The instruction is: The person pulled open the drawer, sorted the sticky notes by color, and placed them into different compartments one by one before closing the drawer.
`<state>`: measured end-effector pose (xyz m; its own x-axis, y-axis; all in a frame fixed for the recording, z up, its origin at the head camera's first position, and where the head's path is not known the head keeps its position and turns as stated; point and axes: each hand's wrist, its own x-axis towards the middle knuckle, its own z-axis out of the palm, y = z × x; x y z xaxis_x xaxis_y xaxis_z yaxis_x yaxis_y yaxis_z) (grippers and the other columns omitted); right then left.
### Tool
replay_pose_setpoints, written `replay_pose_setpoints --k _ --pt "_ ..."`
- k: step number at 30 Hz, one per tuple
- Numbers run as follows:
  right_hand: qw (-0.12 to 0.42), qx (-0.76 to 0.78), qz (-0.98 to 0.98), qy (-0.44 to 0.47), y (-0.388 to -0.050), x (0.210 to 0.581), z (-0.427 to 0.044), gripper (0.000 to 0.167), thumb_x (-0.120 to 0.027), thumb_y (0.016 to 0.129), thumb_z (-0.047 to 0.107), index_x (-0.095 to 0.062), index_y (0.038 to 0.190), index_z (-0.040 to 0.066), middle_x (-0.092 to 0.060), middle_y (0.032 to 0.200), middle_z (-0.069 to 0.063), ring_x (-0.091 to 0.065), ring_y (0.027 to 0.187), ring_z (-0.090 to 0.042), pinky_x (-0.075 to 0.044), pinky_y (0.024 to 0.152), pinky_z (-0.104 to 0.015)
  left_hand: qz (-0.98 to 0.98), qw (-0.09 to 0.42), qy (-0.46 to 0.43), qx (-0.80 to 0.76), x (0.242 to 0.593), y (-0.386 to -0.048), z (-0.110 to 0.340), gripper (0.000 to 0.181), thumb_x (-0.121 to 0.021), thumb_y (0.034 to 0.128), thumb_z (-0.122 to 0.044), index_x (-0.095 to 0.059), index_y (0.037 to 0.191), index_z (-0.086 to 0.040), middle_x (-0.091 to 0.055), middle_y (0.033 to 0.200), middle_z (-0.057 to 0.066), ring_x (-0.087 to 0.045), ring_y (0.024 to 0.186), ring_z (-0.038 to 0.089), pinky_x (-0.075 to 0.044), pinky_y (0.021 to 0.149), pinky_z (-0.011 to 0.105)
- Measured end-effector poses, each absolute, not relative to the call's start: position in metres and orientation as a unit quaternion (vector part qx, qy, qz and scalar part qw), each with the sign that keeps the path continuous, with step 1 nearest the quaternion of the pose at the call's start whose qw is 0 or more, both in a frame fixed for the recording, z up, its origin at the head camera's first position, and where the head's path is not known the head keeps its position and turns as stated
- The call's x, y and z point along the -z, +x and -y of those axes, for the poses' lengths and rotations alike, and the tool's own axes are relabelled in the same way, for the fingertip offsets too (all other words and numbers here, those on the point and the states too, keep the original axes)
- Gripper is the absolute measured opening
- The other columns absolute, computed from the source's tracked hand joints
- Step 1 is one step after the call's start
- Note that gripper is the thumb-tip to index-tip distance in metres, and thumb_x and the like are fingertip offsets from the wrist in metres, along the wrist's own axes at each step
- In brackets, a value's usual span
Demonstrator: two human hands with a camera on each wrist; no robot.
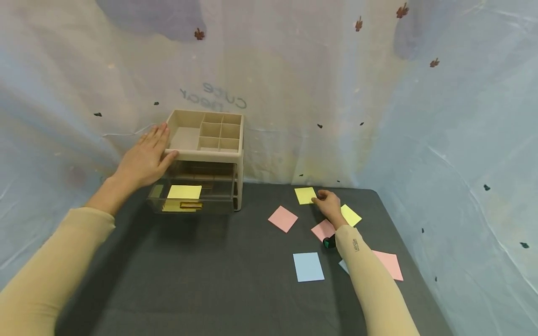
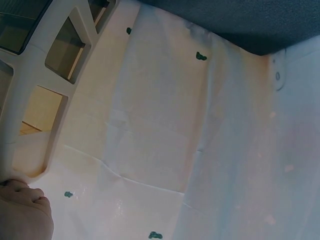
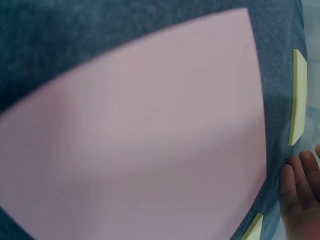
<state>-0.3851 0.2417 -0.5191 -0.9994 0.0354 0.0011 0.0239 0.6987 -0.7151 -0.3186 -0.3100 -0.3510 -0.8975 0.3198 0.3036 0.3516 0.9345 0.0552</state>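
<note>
My left hand (image 1: 145,156) rests on the left rim of a beige desktop organizer (image 1: 240,158), its fingers extended and the thumb at the front edge. Below the thumb, a clear drawer (image 1: 218,205) with a gold handle stands pulled out, a yellow sticky note pad (image 1: 185,191) inside it. At the table's back, my right hand (image 1: 329,205) reaches beside another yellow sticky note pad (image 1: 304,195), with fingertips at its right edge. In the right wrist view the fingers (image 3: 290,187) look relaxed, just short of a yellow pad (image 3: 298,100).
Pink pads (image 1: 283,219) (image 1: 322,229) (image 1: 391,265), a blue pad (image 1: 308,267) and a yellow pad (image 1: 350,215) lie around the right arm. A second blue pad (image 1: 343,266) is partly under the forearm. Patterned sheeting (image 1: 286,93) hangs behind the dark table (image 1: 235,280).
</note>
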Motion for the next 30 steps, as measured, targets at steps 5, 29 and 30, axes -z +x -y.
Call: replay_pose_setpoints --k 5,29,30 --pt "0.007 -0.366 0.93 -0.01 -0.389 0.522 -0.241 0.054 -0.07 0.1 0.022 -0.056 0.142 -0.01 -0.061 0.138 -0.028 -0.06 0.126 -0.042 -0.049 0.108 -0.054 0.973 0.146 -0.173 0.052 0.352 -0.318 0.31 0.079 -0.025 0.113 -0.05 -0.006 0.163 0.007 0.003 0.173 0.021 -0.005 0.158 0.045 -0.01 0.128 0.059" --pt "0.034 -0.298 0.954 -0.003 -0.399 0.533 -0.236 0.052 -0.076 0.096 0.026 -0.066 0.129 -0.012 -0.064 0.127 -0.03 -0.051 0.126 -0.046 -0.039 0.113 -0.056 0.973 0.146 -0.17 0.055 0.351 -0.317 0.308 0.079 -0.025 0.1129 -0.05 -0.006 0.164 0.007 0.002 0.173 0.021 -0.004 0.159 0.044 -0.003 0.13 0.054" --pt "0.033 -0.297 0.954 -0.003 -0.399 0.533 -0.235 0.052 -0.076 0.096 0.026 -0.066 0.129 -0.012 -0.064 0.127 -0.03 -0.051 0.126 -0.046 -0.038 0.113 -0.056 0.973 0.146 -0.17 0.055 0.351 -0.317 0.308 0.078 -0.025 0.1129 -0.05 -0.006 0.164 0.007 0.002 0.173 0.021 -0.005 0.159 0.045 -0.004 0.13 0.055"
